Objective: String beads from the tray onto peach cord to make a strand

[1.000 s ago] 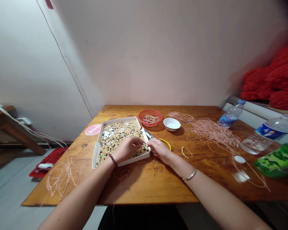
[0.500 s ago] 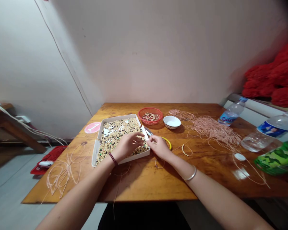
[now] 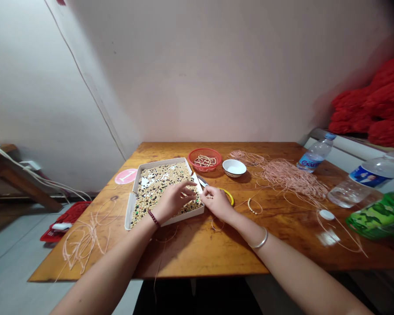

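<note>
My left hand [image 3: 175, 197] hovers over a shallow white box [image 3: 198, 211] of small beads [image 3: 157, 175], mostly beige with black and a few green ones. Its fingers are slightly curled with gaps between them, and nothing shows in them. At the box's right edge my right hand [image 3: 217, 203] is closed in a pinch, with a few beige beads on a thin cord [image 3: 210, 197] at its fingers. Scissors with a yellow handle [image 3: 231, 197] lie partly behind that hand. A short beaded string [image 3: 253, 206] rests on the table to the right.
Behind the box stand a red basket [image 3: 205, 150] of beaded strings and a white bowl [image 3: 234, 168]. A heap of pink cord [image 3: 287, 177] spreads to the right, near bottles [image 3: 315, 154]. Loose cords [image 3: 88, 243] lie at the left, by a round pink tag [image 3: 125, 176].
The view has shifted very slightly. Both hands keep almost the same pose and place, the left over the box and the right at its edge.
</note>
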### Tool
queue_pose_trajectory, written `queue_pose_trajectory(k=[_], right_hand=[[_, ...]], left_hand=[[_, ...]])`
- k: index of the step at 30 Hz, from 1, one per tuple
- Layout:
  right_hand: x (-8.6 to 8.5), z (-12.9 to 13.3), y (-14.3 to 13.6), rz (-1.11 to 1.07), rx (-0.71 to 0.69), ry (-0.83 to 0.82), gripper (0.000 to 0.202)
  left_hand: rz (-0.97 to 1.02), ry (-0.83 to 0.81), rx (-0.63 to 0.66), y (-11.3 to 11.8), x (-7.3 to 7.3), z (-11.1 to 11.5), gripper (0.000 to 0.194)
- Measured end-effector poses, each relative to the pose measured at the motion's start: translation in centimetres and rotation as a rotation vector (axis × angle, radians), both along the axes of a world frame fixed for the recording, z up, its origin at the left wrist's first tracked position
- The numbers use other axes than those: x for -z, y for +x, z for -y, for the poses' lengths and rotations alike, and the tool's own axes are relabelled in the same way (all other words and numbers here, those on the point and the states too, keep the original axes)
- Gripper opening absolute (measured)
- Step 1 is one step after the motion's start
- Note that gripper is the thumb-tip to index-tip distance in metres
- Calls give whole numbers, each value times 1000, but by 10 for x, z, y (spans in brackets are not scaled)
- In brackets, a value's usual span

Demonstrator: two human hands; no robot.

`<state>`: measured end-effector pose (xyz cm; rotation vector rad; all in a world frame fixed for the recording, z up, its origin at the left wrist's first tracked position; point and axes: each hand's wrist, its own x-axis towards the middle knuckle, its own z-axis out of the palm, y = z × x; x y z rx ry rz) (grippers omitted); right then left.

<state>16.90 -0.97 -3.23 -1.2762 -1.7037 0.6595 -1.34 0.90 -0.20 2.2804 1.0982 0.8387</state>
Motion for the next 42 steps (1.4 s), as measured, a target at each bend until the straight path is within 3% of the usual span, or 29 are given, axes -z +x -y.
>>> queue_pose_trajectory(k=[30,42], right_hand=[[-1,4,1,99,12,62,16],[3,-5,0,-140,-60,-80,20]], left_hand=[[-71,77,-12,2,0,1,33],[49,74,34,3,-1,2,29]])
